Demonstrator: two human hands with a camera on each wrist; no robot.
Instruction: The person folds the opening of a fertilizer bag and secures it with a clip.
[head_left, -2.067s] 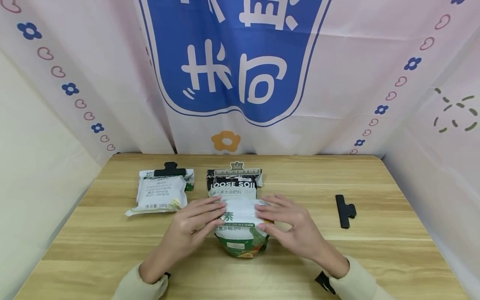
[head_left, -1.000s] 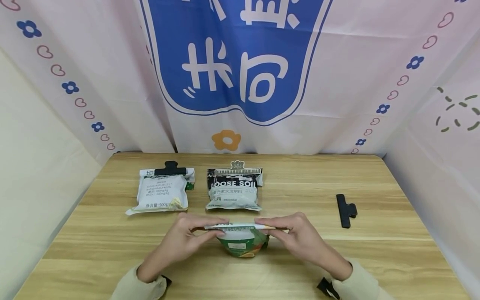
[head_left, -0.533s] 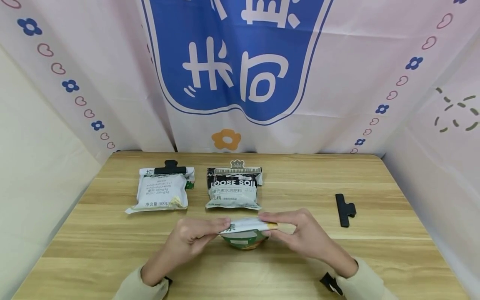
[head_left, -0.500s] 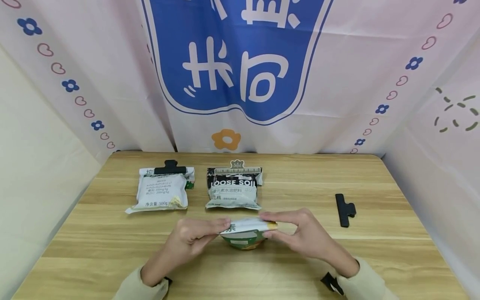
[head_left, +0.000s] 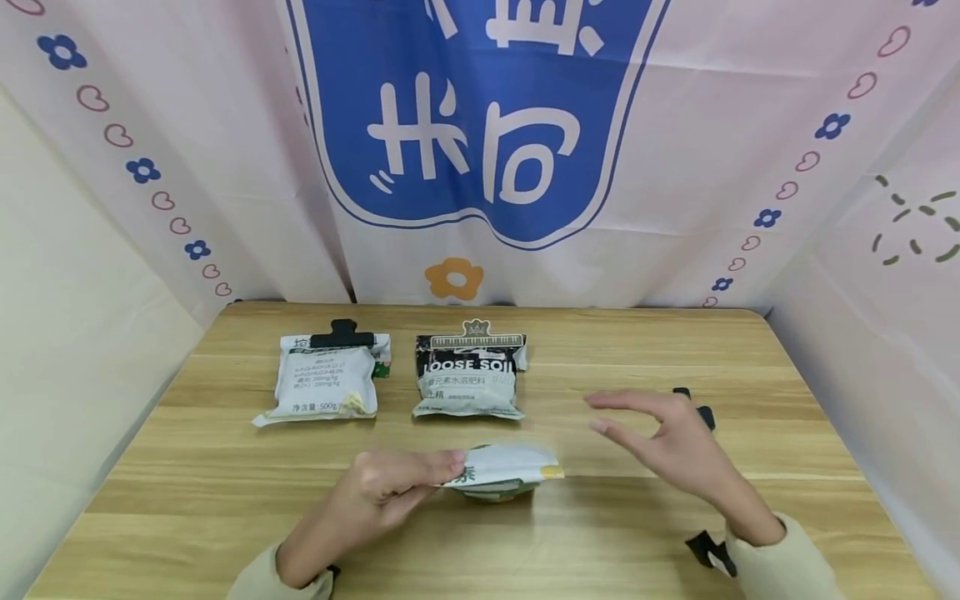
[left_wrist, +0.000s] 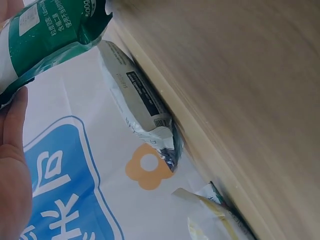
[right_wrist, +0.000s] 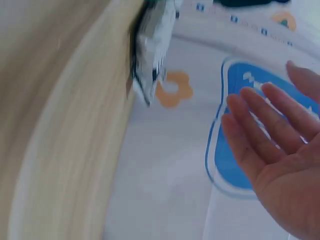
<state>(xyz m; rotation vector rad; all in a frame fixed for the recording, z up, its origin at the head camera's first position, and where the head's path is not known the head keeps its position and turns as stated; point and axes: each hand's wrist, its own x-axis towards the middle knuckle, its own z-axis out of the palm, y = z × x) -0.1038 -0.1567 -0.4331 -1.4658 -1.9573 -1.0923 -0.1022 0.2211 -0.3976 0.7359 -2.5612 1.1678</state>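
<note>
In the head view my left hand (head_left: 390, 487) pinches the left end of the folded top of a white and green fertilizer bag (head_left: 506, 467). Its green lower part, with white print, shows at the top left of the left wrist view, beside my fingers. My right hand (head_left: 675, 442) is off the bag, to its right, with thumb and fingers spread apart and nothing between them. Just behind that hand lies a black bag clip (head_left: 705, 415), partly hidden by it. The right wrist view shows the palm with the fingers extended.
Behind the held bag lies a LOOSE SOIL bag (head_left: 468, 392) with a silver-coloured clip (head_left: 477, 337) across its top. Left of it is a white bag (head_left: 322, 387) with a black clip (head_left: 342, 335). A printed curtain (head_left: 675, 208) hangs behind the wooden table (head_left: 600, 533).
Both hands folded the bag's top down and pinched it at its ends. Then my right hand let go and moved right toward the loose black clip, while my left hand kept its hold.
</note>
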